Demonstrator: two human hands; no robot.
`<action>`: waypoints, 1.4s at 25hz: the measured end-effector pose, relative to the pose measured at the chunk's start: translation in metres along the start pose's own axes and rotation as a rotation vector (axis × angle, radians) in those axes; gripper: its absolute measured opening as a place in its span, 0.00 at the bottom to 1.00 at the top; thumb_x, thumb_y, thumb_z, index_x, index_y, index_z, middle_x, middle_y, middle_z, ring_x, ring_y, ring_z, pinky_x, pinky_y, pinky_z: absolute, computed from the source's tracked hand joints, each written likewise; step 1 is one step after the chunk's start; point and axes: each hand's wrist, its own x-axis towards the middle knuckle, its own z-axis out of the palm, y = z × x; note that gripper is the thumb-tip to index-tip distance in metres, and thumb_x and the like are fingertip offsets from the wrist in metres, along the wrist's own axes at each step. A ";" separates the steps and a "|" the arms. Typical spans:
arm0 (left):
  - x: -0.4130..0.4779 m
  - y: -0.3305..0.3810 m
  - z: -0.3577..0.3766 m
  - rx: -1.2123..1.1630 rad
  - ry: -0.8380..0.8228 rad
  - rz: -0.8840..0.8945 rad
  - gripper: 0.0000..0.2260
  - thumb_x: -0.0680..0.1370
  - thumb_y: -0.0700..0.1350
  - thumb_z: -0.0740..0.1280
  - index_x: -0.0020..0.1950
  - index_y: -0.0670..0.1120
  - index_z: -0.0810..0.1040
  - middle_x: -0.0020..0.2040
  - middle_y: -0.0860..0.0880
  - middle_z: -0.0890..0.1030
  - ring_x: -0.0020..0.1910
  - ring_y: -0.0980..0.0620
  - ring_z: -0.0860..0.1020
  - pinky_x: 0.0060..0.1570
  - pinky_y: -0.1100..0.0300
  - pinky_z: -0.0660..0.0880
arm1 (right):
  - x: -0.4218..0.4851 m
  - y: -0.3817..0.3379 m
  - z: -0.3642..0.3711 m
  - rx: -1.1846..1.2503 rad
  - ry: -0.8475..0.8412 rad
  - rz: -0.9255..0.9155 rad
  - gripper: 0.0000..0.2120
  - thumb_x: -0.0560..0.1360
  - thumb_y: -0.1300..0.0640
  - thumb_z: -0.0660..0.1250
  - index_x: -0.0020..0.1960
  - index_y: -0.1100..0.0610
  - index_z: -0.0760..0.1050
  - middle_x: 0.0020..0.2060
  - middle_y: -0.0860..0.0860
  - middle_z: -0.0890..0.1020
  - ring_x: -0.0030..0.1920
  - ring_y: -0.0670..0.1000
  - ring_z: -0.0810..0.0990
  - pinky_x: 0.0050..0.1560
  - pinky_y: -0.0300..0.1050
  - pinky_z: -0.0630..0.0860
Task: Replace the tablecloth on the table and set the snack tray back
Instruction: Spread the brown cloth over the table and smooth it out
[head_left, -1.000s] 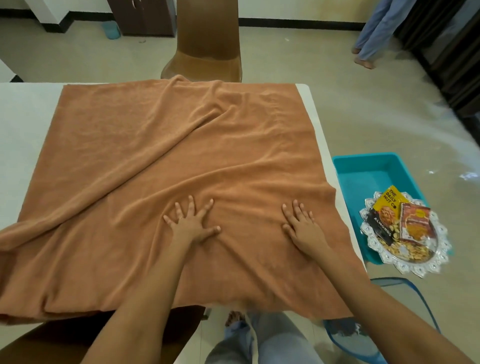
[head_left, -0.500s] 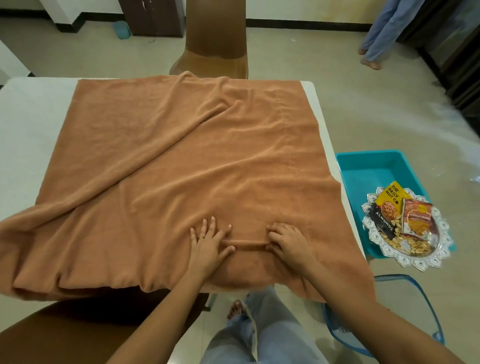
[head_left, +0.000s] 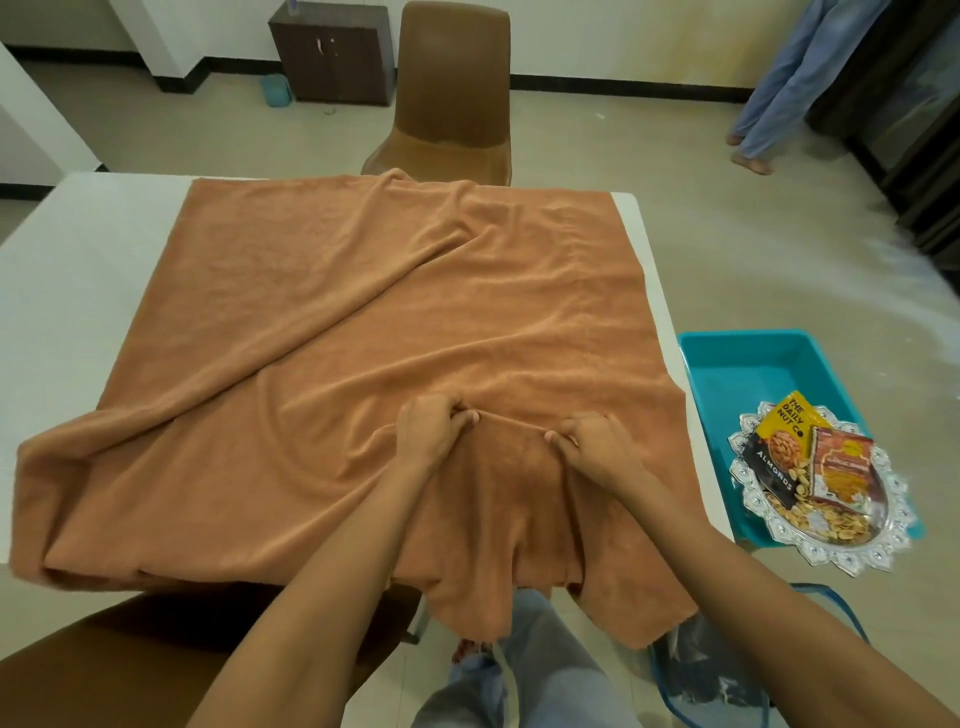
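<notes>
An orange-brown tablecloth (head_left: 363, 312) lies rumpled over the white table (head_left: 78, 270), with a long diagonal fold and its near edge hanging over the front. My left hand (head_left: 428, 431) and my right hand (head_left: 592, 441) are side by side near the table's front edge, each pinching a raised ridge of the cloth. The silver snack tray (head_left: 883, 545) holds nut packets and loose nuts. It rests on the near rim of a teal bin to the right of the table.
The teal plastic bin (head_left: 748, 364) stands on the floor at the table's right. A brown chair (head_left: 452, 104) is behind the table, another at the near left (head_left: 104, 665). A blue-rimmed clear container (head_left: 727, 675) sits at my right. A person's legs (head_left: 769, 88) stand far right.
My hands went from flat and apart on the cloth to close together, fingers curled, gathering a ridge of fabric and drawing the cloth toward me.
</notes>
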 end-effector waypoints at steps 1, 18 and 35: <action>0.008 0.005 -0.004 0.005 0.034 0.004 0.10 0.73 0.55 0.69 0.45 0.50 0.82 0.45 0.50 0.84 0.48 0.49 0.80 0.47 0.56 0.71 | 0.009 0.002 -0.007 0.010 0.034 0.037 0.14 0.79 0.47 0.60 0.46 0.53 0.81 0.44 0.51 0.83 0.48 0.54 0.80 0.49 0.48 0.72; -0.102 0.004 0.075 0.246 -0.536 -0.071 0.53 0.61 0.78 0.61 0.73 0.64 0.31 0.74 0.41 0.28 0.71 0.36 0.27 0.62 0.27 0.31 | -0.013 -0.008 0.011 0.057 0.041 -0.085 0.25 0.75 0.43 0.61 0.68 0.54 0.68 0.65 0.55 0.73 0.65 0.57 0.71 0.65 0.58 0.70; -0.072 -0.049 0.024 0.409 -0.134 0.159 0.50 0.62 0.53 0.75 0.78 0.56 0.52 0.76 0.42 0.62 0.74 0.40 0.62 0.69 0.41 0.55 | -0.037 0.078 -0.047 0.077 0.151 0.496 0.06 0.79 0.50 0.51 0.50 0.52 0.61 0.49 0.60 0.76 0.45 0.64 0.77 0.43 0.53 0.69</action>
